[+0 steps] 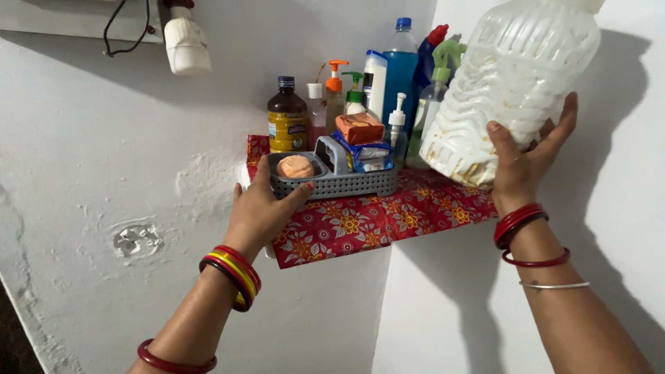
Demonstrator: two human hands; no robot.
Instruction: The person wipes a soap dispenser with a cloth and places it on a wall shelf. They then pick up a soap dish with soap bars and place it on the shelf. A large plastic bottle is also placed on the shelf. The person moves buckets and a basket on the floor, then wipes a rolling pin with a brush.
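While a corner shelf (415, 215) draped in red floral cloth (360, 225) is carrying a row of bottles (400, 69), the left hand (260, 208) is gripping the front rim of a grey basket (339, 181), seemingly steadying it near the shelf's edge; a round orange soap (296, 166) and wrapped packets (360, 128) are sitting inside. The right hand (530, 156) is cupping a large white plastic jug (512, 83) from below, holding it tilted just above the shelf's right end. Rough, patchy whitewashed walls (104, 194) are meeting behind the shelf.
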